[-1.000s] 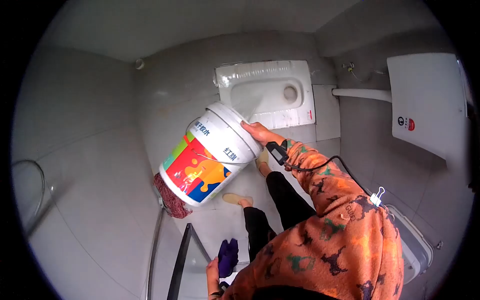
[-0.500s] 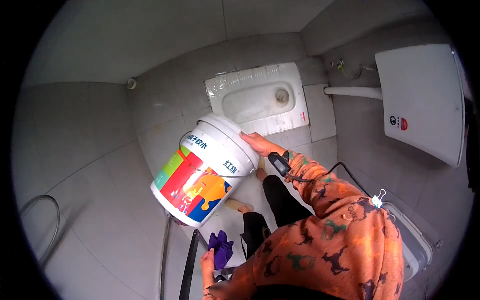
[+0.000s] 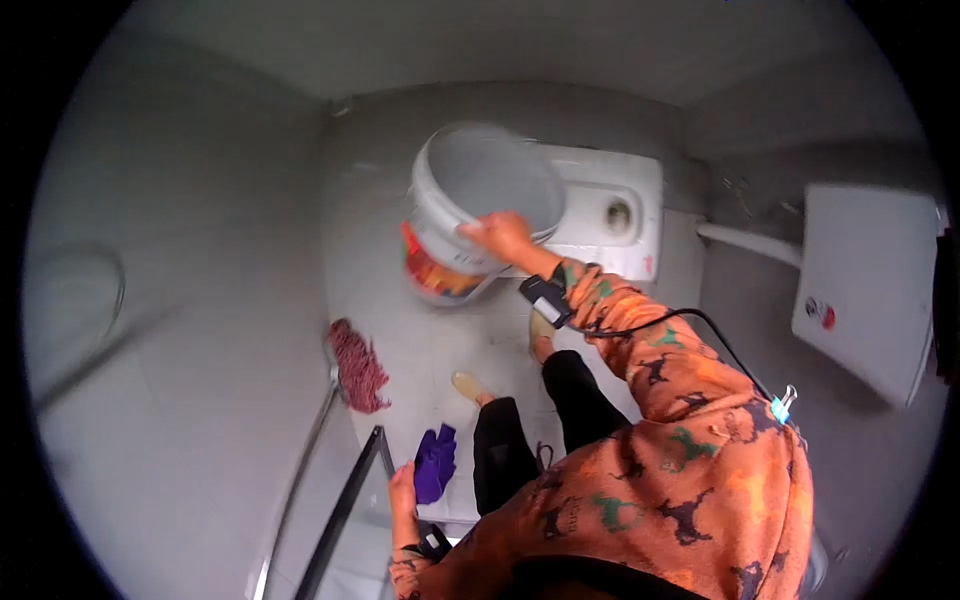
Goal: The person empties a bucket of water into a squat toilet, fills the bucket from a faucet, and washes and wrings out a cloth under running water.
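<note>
My right hand grips the near rim of a large white plastic bucket with a colourful label. The bucket is lifted beside the squat toilet and overlaps its left end in the view. Its open mouth faces up towards me, and the part of the inside that shows is pale grey. My left hand, low in the view, is closed on a purple glove, which spreads out beside the fingers.
A mop with a reddish string head lies at the left wall. A black-edged frame rises near my left hand. A white cistern hangs on the right wall, its pipe running towards the toilet.
The bucket has moved forward, away from me, and turned so its mouth now shows. The mop head has come into sight. My left hand still holds the purple glove.
</note>
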